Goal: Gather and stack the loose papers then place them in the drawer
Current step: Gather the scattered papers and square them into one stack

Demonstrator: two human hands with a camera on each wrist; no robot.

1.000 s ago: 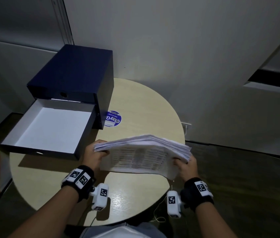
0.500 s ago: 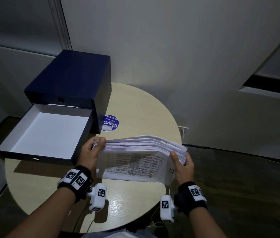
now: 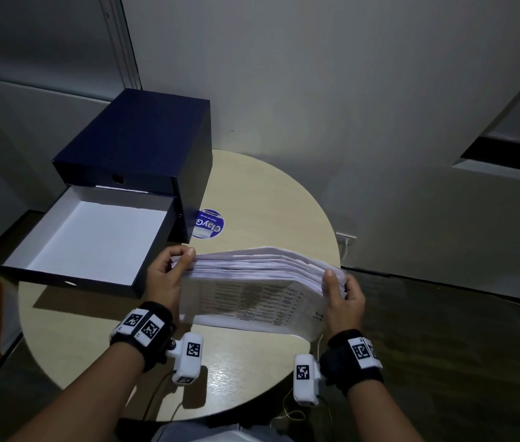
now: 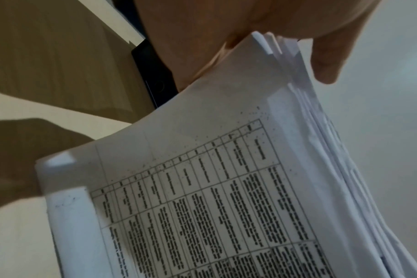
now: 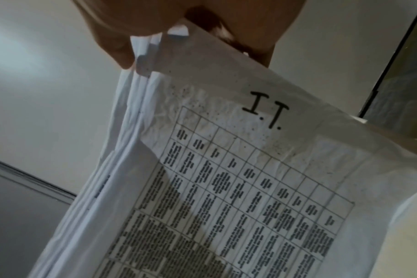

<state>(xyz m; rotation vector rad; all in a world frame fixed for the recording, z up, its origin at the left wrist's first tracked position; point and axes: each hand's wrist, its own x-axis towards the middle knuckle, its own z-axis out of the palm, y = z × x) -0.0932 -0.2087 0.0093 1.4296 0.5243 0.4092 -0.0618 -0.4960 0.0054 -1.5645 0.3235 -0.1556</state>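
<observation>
A thick stack of white papers (image 3: 252,291) with printed tables stands on its long edge on the round table, tilted toward me. My left hand (image 3: 169,275) grips its left end and my right hand (image 3: 341,291) grips its right end. The left wrist view shows the stack of papers (image 4: 226,188) from below with my left hand (image 4: 298,43) curled round its corner. Marked "I.T.", the bottom sheet of the papers (image 5: 226,169) fills the right wrist view, pinched by my right hand (image 5: 179,24). The white-lined drawer (image 3: 92,237) stands pulled open to the left of the stack.
The dark blue drawer box (image 3: 143,145) sits at the table's back left. A round blue sticker (image 3: 209,224) lies on the beige table (image 3: 268,199) beside it. A grey wall stands close behind. Dark floor lies to the right.
The stack has been tipped up from flat onto its edge and squared between both hands, shifting slightly left toward the drawer. Both hands keep their hold.
</observation>
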